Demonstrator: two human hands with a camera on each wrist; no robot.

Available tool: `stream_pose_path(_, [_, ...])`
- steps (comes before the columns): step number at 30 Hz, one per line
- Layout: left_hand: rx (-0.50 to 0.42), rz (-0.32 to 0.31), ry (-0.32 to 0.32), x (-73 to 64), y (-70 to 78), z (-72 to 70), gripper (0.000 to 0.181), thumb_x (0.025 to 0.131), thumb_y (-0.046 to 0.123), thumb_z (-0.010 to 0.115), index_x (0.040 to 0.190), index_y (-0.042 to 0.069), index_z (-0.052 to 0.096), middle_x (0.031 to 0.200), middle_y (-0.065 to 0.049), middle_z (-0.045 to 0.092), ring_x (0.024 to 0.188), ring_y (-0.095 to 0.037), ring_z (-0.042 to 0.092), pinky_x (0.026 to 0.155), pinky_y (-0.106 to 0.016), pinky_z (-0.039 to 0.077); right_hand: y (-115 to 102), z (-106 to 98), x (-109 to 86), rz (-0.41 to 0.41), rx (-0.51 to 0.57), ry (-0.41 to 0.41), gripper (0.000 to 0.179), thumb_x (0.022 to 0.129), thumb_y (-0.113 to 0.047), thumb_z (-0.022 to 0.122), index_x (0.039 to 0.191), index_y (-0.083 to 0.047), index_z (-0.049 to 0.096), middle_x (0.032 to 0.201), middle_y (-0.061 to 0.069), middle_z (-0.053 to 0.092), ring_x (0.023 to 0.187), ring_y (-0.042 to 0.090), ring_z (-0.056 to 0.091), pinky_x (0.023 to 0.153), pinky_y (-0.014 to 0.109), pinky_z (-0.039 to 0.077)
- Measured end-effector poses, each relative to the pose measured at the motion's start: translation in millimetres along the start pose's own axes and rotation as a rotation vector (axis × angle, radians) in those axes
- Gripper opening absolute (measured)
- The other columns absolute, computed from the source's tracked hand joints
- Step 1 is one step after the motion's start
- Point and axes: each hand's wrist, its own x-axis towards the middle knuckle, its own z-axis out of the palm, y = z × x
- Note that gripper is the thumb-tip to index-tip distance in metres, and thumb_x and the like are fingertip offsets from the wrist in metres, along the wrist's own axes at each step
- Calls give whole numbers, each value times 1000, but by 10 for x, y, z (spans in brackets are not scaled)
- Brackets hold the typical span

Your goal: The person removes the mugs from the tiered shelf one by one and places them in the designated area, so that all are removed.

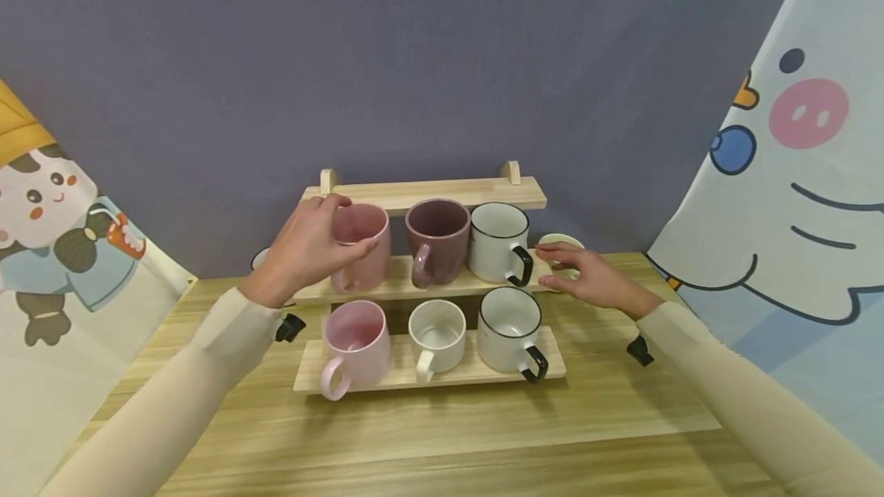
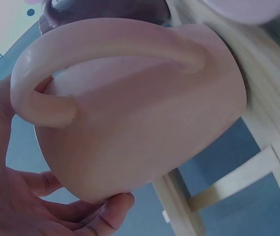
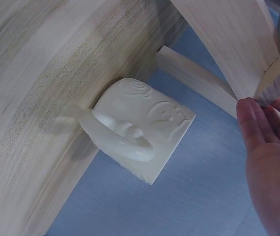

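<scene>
A pale wooden tiered mug rack (image 1: 470, 192) stands on the table. My left hand (image 1: 300, 248) grips the large pink mug (image 1: 369, 263) at the left end of the middle shelf. In the left wrist view, fingers curl against the side of this mug (image 2: 145, 123) near its rim, its handle toward the camera. At the other end of that shelf, my right hand (image 1: 587, 274) holds the board. The right wrist view has its fingertips pinching the rack's wooden end piece (image 3: 228, 39). A mauve mug (image 1: 443, 244) and a white black-rimmed mug (image 1: 493, 248) share the middle shelf.
On the bottom shelf stand a pink mug (image 1: 366, 351), a small cream mug (image 1: 438, 336) and another black-rimmed white mug (image 1: 507, 336). A cream mug with raised figures (image 3: 145, 123) is on the table behind the rack's right end. A grey-blue backdrop (image 1: 442, 60) rises behind.
</scene>
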Motion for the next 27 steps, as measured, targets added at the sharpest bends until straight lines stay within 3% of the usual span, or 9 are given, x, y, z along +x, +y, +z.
stream_pose_path(17, [16, -139, 76, -316, -239, -564, 79, 74, 63, 67, 121, 1, 54, 119, -17, 51, 115, -36, 39, 89, -53, 35, 57, 19, 2, -38, -8, 14, 56, 90, -26, 67, 134, 4, 49, 138, 18, 46, 120, 33, 48, 90, 45, 46])
stream_pose_path(27, [89, -180, 85, -545, -526, -699, 81, 78, 58, 66, 124, -6, 52, 121, -28, 48, 111, -43, 40, 85, -58, 34, 35, 4, -3, -32, -11, 4, 55, 91, -25, 65, 134, 4, 48, 139, 19, 45, 121, 34, 47, 91, 45, 45])
